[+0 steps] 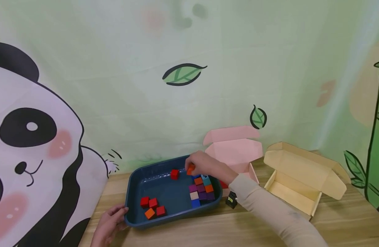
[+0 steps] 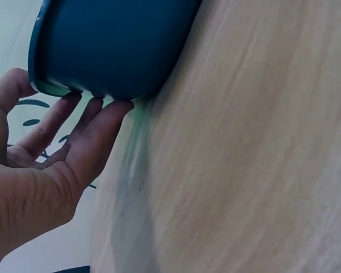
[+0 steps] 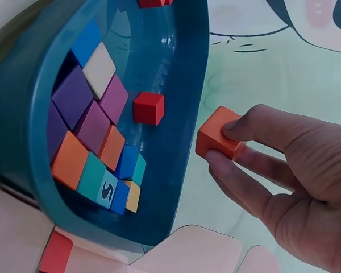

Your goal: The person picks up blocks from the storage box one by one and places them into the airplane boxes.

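Note:
My right hand [image 1: 202,164] pinches an orange cube [image 3: 219,132] between thumb and fingers, held up over the far right part of a blue tray [image 1: 174,219]. With thumb at the rim and fingertips against the outer wall, my left hand [image 2: 51,148] holds the tray's near left corner. Inside, a packed group of cubes fills the right end: purple [image 3: 74,96], orange, teal, blue, white and one marked with a 5 [image 3: 106,190]. A lone red cube [image 1: 174,174] lies near the back wall. Several red cubes [image 1: 153,202] and an orange one [image 1: 150,214] sit at the front left.
Behind the right arm stands an open pink box [image 1: 234,151] with something red in it. An open yellow box [image 1: 293,185] is farther right. A small black object [image 1: 231,200] lies beside the tray on the wooden table [image 1: 208,233]. A printed cloth [image 1: 130,103] hangs behind.

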Demonstrator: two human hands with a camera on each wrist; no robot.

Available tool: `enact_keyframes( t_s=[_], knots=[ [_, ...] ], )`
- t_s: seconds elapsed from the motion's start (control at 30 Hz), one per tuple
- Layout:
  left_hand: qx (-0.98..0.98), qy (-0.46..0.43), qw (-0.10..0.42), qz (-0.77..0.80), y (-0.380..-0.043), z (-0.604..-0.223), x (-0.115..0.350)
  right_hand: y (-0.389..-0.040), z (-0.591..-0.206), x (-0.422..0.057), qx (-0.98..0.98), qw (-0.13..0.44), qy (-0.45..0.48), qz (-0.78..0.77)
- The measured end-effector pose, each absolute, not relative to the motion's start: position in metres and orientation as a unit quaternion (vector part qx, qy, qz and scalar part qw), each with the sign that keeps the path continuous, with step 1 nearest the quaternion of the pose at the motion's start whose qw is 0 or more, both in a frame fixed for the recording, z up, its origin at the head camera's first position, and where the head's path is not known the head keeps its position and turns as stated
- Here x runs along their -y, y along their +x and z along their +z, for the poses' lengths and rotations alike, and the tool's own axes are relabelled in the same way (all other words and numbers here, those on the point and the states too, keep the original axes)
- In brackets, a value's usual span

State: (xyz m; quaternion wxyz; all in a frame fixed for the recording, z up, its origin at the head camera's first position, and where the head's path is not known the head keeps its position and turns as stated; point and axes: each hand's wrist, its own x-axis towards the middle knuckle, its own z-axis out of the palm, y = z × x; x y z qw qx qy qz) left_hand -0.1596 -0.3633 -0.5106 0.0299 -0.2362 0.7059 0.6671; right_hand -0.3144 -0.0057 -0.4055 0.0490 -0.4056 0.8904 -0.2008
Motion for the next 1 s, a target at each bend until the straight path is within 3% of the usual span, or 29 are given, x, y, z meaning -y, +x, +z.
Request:
enact_keyframes(
  t_s=[0.27,1.0],
  knots=[
    [-0.699,-0.228,0.005,0.678,-0.159,-0.513,0.361,-0.315,-0.4,-0.002,-0.899,0.044,-0.387,-0.198],
    [-0.672,-0.222,0.001,0.707,-0.159,-0.517,0.363,-0.322,-0.401,-0.056,-0.912,0.037,-0.351,-0.207]
  ],
)
